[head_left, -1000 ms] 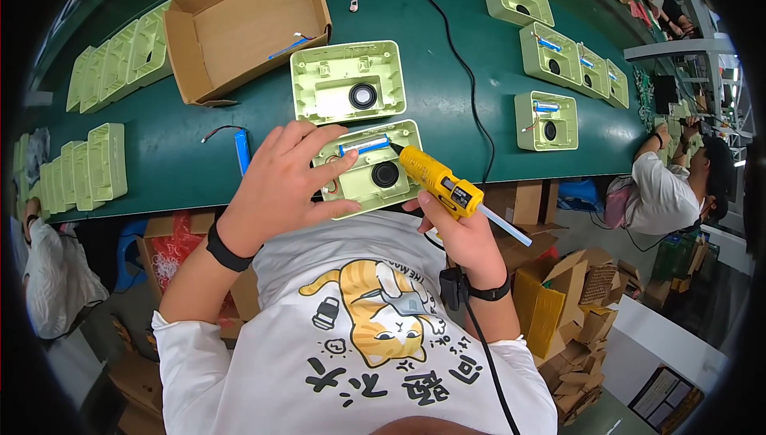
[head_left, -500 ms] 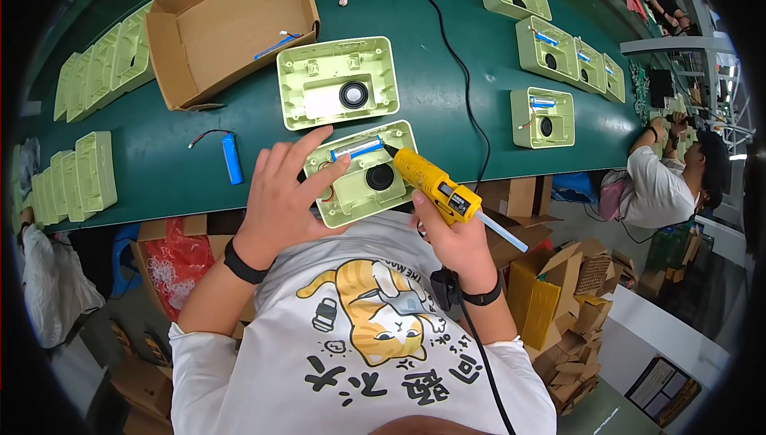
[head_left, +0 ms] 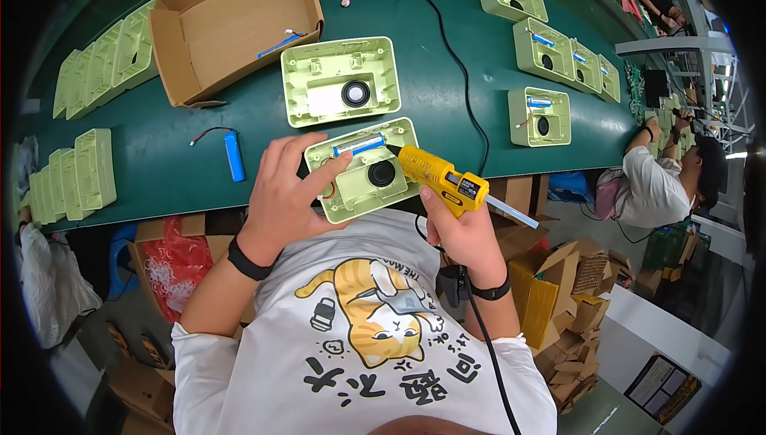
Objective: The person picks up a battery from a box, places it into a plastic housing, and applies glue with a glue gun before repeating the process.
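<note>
My left hand (head_left: pixel 289 188) grips the left side of a pale green plastic housing (head_left: pixel 351 206), a fingertip resting by the blue battery (head_left: pixel 369 145) inside it. A round black speaker (head_left: pixel 381 173) sits below that battery. My right hand (head_left: pixel 469 237) is wrapped round a yellow hot glue gun (head_left: pixel 427 170); a translucent glue stick (head_left: pixel 515 213) pokes out of its back. The gun's dark nozzle points at the battery's right end; whether it touches cannot be made out. Directly beyond stands a second housing (head_left: pixel 297 108) with a speaker and no battery.
A loose blue battery (head_left: pixel 233 156) with wires lies left of my hand. Behind it is an open cardboard box (head_left: pixel 231 16) holding another. Housings stand in rows at left (head_left: pixel 96 164) and right (head_left: pixel 550 120). A black cable (head_left: pixel 455 52) crosses the green table. Co-workers sit on both sides.
The glue gun has shifted slightly right, its rear swinging up and its nozzle staying by the battery's right end. The housing and my left hand have barely moved.
</note>
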`<state>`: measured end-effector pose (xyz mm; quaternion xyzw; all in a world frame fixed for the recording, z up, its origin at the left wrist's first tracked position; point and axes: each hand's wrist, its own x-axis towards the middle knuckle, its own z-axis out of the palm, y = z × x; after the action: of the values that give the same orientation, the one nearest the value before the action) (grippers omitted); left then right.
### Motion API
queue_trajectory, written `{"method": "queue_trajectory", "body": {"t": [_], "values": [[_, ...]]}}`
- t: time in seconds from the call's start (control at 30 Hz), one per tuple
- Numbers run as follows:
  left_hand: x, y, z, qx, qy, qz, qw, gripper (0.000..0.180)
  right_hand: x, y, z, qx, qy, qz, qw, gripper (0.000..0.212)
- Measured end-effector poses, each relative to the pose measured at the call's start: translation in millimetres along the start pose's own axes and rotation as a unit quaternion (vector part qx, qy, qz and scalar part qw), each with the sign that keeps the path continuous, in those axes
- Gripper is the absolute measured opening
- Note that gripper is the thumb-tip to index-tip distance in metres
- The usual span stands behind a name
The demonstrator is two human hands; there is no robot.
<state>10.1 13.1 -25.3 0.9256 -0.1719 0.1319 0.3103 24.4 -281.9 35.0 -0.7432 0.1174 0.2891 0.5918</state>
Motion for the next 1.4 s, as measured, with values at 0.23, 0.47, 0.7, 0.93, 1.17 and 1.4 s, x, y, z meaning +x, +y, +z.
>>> {"method": "queue_trajectory", "body": {"t": [0.23,0.47,0.7,0.93,1.17,1.4], "values": [[-6.9,-2.6,3.2,-0.04,0.049,-0.01,0.998,0.071,-7.8,1.5,-5.4,-0.117,-0.01,-0.128,0.985,0.029],[-10.1,12.2,0.7,-0.077,0.077,0.03,0.994,0.067,-15.0,-11.7,5.9,-0.155,-0.056,-0.22,0.961,0.023],[-2.1,26.3,-1.8,-0.073,0.112,0.078,0.988,0.059,-19.1,-11.2,18.3,-0.111,-0.075,-0.221,0.966,0.019],[-4.1,25.4,0.0,-0.082,0.117,0.091,0.986,0.066,-25.3,-12.4,15.1,-0.086,-0.083,-0.159,0.98,0.02],[-1.4,24.9,2.9,-0.092,0.126,0.095,0.983,0.073,-29.3,-9.9,18.6,-0.104,-0.033,-0.17,0.979,0.021],[0.2,23.5,4.1,-0.089,0.13,0.089,0.984,0.074,-31.3,-10.5,16.6,0.061,-0.052,-0.104,0.991,0.021]]}}
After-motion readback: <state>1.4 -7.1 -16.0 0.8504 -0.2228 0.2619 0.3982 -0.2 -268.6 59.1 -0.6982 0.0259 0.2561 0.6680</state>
